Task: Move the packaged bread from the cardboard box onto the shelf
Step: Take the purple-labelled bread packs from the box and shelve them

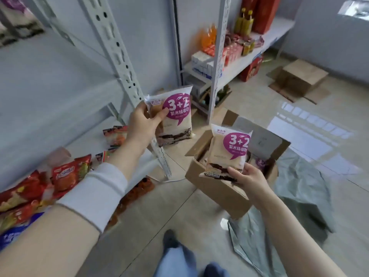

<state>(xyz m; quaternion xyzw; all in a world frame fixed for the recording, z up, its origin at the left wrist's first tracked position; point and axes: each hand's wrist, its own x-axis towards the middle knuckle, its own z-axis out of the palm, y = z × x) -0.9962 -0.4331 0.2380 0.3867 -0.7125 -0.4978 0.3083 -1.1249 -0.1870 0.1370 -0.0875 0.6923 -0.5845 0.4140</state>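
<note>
My left hand [142, 124] grips one bread packet [175, 118], white with a purple "3+2" bubble, held up beside the grey shelf upright [119, 50]. My right hand [247, 176] holds a second, identical bread packet [229, 150] by its bottom edge, just above the open cardboard box [217, 190] on the floor. More packets [259, 161] lie inside the box. The grey shelf board [50, 100] stretches to the left at mid height.
Red snack bags [65, 174] crowd the low shelf at left. A second rack [239, 62] with bottles and cartons stands behind. A grey plastic bag [299, 196] lies right of the box, another cardboard box [299, 76] farther back. My feet [191, 256] are on the tiled floor.
</note>
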